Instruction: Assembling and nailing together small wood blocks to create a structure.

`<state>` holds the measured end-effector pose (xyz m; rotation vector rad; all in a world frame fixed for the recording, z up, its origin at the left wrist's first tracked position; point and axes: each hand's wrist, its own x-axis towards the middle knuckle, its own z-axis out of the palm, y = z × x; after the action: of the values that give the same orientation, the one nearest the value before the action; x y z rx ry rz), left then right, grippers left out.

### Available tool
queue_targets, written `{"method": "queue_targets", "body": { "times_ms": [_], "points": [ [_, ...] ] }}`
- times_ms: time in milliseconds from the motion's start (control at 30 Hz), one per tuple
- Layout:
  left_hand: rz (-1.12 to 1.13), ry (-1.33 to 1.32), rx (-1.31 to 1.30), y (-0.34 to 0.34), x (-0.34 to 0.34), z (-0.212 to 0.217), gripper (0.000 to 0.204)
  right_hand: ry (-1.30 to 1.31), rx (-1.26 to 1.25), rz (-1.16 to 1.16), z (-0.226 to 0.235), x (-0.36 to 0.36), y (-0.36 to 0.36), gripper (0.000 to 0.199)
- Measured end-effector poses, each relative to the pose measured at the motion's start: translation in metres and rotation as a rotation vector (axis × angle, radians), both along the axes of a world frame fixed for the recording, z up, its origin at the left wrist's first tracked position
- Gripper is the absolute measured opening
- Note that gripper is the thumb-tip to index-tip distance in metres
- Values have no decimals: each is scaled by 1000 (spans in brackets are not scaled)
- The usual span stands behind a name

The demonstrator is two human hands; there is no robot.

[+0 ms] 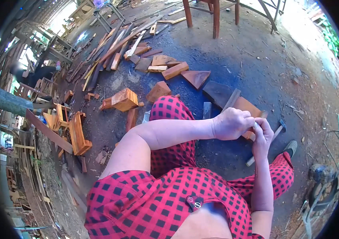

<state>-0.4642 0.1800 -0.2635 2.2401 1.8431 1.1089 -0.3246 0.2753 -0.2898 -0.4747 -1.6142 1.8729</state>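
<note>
Left forearm enters from lower centre of the frame, bare, running right across the middle to the left hand [232, 123] — fingers curled into a loose fist, knuckles up. Right forearm rises near-vertical along the lower right; right hand [262, 137] bent at the wrist, fingertips touching the left hand's fingers. Hands meet right of centre — the grip between them is hidden.

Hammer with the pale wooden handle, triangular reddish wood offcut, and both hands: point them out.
Hammer [276, 133]: head view, on its handle.
Triangular reddish wood offcut [196, 77]: head view, its top face.
Left hand [233, 123]: head view, knuckles.
Right hand [262, 137]: head view, its back.
</note>
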Motion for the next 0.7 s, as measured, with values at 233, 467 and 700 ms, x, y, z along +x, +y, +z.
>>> {"method": "queue_targets", "body": {
  "times_ms": [233,467,700],
  "points": [
    [-7,-228,14,5,0,-2,8,-51,142,-145,8,-6,-13,13],
    [49,-260,-85,7,2,-4,6,-129,192,-80,-5,-8,-7,15],
    [129,-113,-65,8,6,-6,10,-194,167,-126,-9,-16,-7,13]
  ]
}}
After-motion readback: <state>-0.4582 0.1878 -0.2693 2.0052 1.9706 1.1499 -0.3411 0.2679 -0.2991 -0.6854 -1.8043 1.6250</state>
